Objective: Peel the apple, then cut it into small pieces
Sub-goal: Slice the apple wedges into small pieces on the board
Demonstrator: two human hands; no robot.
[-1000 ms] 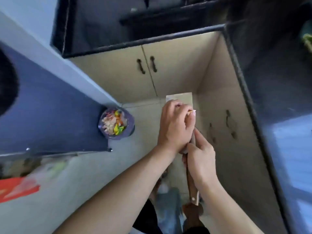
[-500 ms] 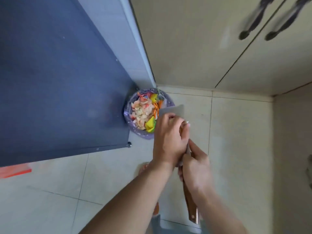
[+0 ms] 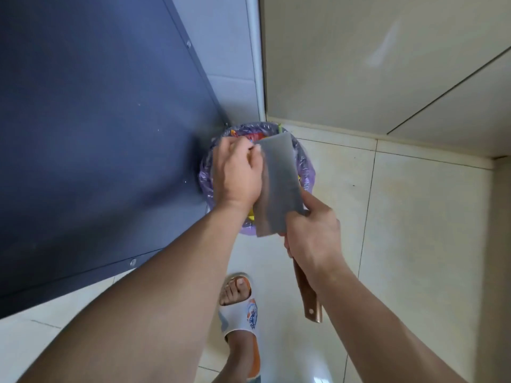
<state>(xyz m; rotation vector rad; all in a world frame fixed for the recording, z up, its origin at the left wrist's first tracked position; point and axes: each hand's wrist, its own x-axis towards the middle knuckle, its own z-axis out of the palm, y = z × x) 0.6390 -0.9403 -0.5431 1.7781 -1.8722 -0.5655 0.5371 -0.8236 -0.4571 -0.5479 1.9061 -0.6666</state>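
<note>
I hold a cleaver over a small waste bin [image 3: 305,167] lined with a purple bag. My right hand [image 3: 312,233] grips the cleaver where the blade meets the brown wooden handle [image 3: 307,295]. The wide grey blade [image 3: 279,183] lies flat, pointing away from me. My left hand [image 3: 237,172] rests against the blade's left edge with its fingers curled; a small pale bit shows at the fingertips. Whatever lies under that hand is hidden. No apple is in view.
The bin stands on pale floor tiles in a corner between a dark blue panel [image 3: 96,134] on the left and cream cabinet doors [image 3: 387,64] behind. Colourful scraps show inside it. My foot in a white slipper [image 3: 240,308] is just below the hands.
The view has swung down from the counter and cabinets to the floor. Both hands and the cleaver have moved left, over the bin, and the blade now lies flat.
</note>
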